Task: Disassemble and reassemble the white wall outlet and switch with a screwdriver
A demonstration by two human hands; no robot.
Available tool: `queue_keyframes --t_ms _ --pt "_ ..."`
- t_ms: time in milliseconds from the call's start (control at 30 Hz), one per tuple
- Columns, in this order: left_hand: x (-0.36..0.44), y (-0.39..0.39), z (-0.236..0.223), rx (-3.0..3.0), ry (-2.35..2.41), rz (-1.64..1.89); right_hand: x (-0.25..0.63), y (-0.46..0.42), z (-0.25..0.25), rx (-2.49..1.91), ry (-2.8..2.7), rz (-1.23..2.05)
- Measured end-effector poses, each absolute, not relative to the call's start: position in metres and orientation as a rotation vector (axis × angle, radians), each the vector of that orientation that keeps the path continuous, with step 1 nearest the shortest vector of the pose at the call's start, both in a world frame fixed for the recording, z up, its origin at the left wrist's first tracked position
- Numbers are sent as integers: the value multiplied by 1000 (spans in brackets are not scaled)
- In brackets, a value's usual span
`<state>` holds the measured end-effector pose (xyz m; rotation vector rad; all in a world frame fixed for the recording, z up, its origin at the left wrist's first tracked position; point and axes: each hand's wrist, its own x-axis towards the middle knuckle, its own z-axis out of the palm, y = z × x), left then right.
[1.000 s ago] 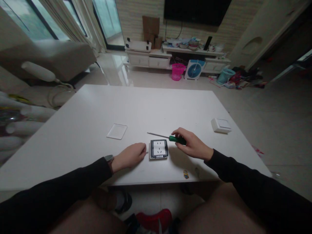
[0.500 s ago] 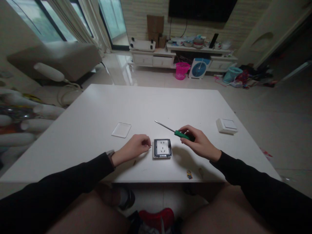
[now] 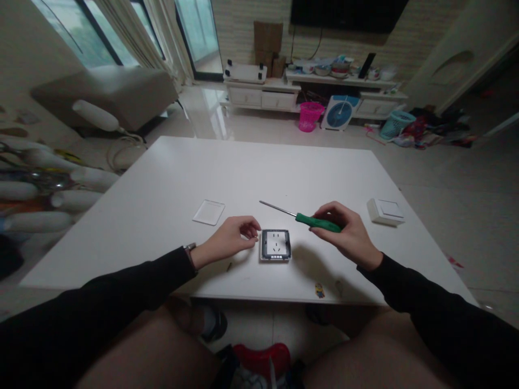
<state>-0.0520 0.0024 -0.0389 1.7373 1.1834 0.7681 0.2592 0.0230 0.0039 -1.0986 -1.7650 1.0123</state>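
A wall socket [image 3: 276, 244] with a dark frame and a white face lies on the white table [image 3: 243, 173]. Just left of it, my left hand [image 3: 231, 237] pinches a tiny item, apparently a screw [image 3: 256, 236], between thumb and fingers. My right hand [image 3: 348, 232] is closed around the green handle of a screwdriver [image 3: 318, 222], above the table to the socket's right. The shaft points left, its tip beyond the socket and touching nothing. A square faceplate cover [image 3: 208, 212] lies flat behind my left hand.
A white boxed switch [image 3: 385, 211] stands near the table's right edge. Close to the front edge is a small yellow cartoon sticker [image 3: 319, 290]. A small dark piece [image 3: 229, 266] lies below my left wrist. A pink basket [image 3: 310, 116] is on the floor beyond the table.
The view has shifted slightly. My left fingers have opened a little around the small item and sit nearer the socket's upper left corner. More of the screwdriver handle shows in my right hand.
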Motion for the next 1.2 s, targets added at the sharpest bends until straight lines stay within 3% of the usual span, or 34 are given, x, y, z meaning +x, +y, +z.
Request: queue_keyframes --t_ms 333,1200 --pt "-50 3 -39 1656 1159 858 266 30 8 -963 -1236 1207" --pt "-40 -10 -41 1658 1023 803 248 11 6 -952 -1404 1152"
